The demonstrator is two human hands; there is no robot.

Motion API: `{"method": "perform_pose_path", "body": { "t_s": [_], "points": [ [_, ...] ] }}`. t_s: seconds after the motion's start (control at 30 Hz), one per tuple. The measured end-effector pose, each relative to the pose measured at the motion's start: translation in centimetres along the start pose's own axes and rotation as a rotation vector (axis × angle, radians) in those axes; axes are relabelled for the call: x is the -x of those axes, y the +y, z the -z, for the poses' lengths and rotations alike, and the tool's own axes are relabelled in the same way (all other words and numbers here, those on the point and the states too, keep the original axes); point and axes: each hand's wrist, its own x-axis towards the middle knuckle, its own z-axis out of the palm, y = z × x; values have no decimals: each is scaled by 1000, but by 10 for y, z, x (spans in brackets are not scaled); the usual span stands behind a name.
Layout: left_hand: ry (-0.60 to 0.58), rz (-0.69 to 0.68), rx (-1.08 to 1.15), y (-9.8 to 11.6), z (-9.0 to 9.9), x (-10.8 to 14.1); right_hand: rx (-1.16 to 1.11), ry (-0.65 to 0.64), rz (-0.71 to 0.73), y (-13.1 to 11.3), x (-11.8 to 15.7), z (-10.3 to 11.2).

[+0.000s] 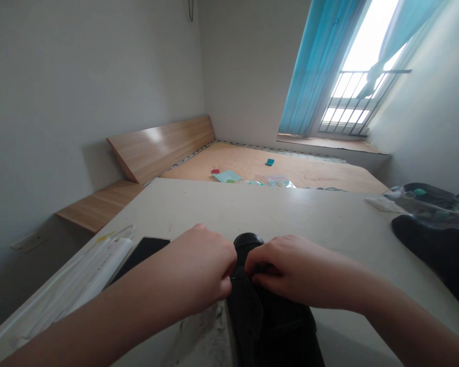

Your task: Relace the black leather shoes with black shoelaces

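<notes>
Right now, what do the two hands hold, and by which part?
The left hand and right hand grip a black leather shoe at its upper, behind the toe.

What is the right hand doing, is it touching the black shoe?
Touching. The head view shows the right hand with its fingers lying on the black shoe, and no gap shows between them.

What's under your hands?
Under your left hand and right hand is a black shoe, it looks like. Its top end and lower part show, but your hands cover the middle, so what your fingers are touching can't be seen.
</notes>
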Motion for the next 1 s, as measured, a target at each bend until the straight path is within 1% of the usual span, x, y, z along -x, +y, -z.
{"method": "perform_pose_path", "body": {
  "t_s": [0.13,0.2,0.3,0.47,0.6,0.67,0.73,0.77,0.8,0.83,0.87,0.93,0.97,1.0],
  "points": [
    [7,-66,-15,-1,-8,-6,-11,-3,-11,0,-3,-2],
    [9,-72,-15,0,-11,-8,-3,0,-32,-1,-4,-3],
    [-7,-43,2,2,-13,-10,22,15,-70,-4,-6,-6],
    [-19,-11,58,3,-13,-9,104,83,-92,-9,-11,-13],
    [-25,-24,74,1,-11,-4,39,118,-67,-4,-5,-3],
    [-39,-18,109,0,-7,-1,-70,205,-58,1,-1,6],
    [-32,-1,174,1,-1,2,-260,373,-21,6,4,16],
    [1,11,216,1,3,2,-374,470,14,7,6,20],
    [60,20,264,2,8,3,-482,560,53,8,8,23],
    [148,22,317,2,12,3,-563,629,89,8,10,26],
    [253,19,372,3,16,3,-607,669,115,7,13,27],
    [472,6,476,3,21,4,-561,679,110,4,17,28],
    [543,-3,514,4,23,4,-484,664,83,2,18,27],
    [576,-11,534,4,24,4,-393,652,55,1,19,27]
  ]
}}
